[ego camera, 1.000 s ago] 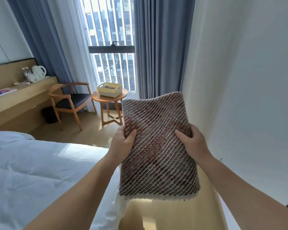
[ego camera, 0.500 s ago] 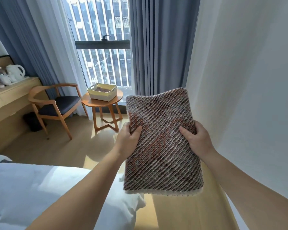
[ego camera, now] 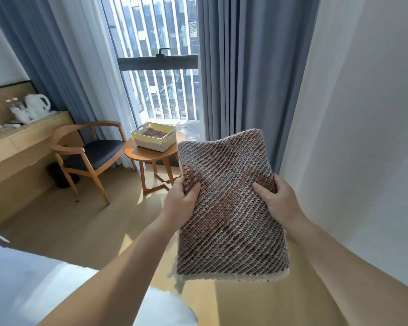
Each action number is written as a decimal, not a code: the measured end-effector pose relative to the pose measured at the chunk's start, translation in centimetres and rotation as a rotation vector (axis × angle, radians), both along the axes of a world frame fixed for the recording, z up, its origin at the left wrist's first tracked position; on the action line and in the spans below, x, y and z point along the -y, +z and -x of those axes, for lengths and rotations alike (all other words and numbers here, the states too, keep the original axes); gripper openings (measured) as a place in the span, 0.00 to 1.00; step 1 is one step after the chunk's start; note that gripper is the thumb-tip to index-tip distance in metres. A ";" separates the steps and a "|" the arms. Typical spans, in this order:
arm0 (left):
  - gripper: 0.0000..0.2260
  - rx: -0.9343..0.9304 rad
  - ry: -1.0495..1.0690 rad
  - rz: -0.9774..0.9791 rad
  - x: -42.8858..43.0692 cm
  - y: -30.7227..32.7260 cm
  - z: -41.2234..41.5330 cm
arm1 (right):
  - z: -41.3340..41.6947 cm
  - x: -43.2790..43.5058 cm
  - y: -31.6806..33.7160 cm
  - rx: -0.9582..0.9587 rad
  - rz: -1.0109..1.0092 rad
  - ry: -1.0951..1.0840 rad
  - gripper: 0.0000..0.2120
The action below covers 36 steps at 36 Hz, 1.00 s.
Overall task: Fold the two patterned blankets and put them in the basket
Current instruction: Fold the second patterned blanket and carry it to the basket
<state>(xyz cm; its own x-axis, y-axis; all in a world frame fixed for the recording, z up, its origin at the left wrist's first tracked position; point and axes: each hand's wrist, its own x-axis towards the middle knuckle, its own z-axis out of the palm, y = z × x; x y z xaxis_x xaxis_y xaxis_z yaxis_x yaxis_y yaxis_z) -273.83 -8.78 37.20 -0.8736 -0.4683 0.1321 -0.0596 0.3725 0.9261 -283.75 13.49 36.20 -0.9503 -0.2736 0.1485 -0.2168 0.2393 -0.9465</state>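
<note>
woven brown-and-cream stuff, that's the folded blanket. it's up in the air in the middle-right of the frame, over the floor and well apart from the basket. the left hand grips its left edge and the right hand grips the right edge. both thumbs are clamped on top, and the other fingers are curled underneath where i can't see them.

what i'd worry about:
- both grips sit at mid-length, so the near end hangs free. if the grip loosens, i reckon the layers could slide and the fold could open up.
- a bit of fringe dangles off the lower left corner, and that could snag on the basket rim going in.
- the basket already has something patterned in it, probably the other blanket. this one may sit high or bunch over the edge if it goes in crooked.
- the basket looks like light plastic, so pushing down hard might shove it across the round table.

the room: pale wood floor with sun patches, and a white bed in the lower left. a wooden chair with a dark seat sits just beside the table, left of centre. there's a desk with a white kettle at the upper left. blue-grey curtains frame the window up top, and there's a plain white wall on the right.
</note>
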 end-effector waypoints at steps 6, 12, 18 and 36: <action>0.16 0.008 0.069 -0.032 -0.1 0.2 8.5 | 10.5 0.9 0.3 -0.007 -0.021 0.082 0.20; 0.16 0.026 0.163 -0.017 1.6 -0.4 14.9 | 18.1 3.4 0.7 0.010 -0.013 0.167 0.15; 0.09 0.029 0.237 -0.028 4.8 -1.1 20.8 | 25.0 7.7 0.0 0.055 0.005 0.235 0.14; 0.17 0.015 0.209 -0.031 24.1 -3.9 44.1 | 48.5 27.2 -1.8 0.103 -0.025 0.204 0.17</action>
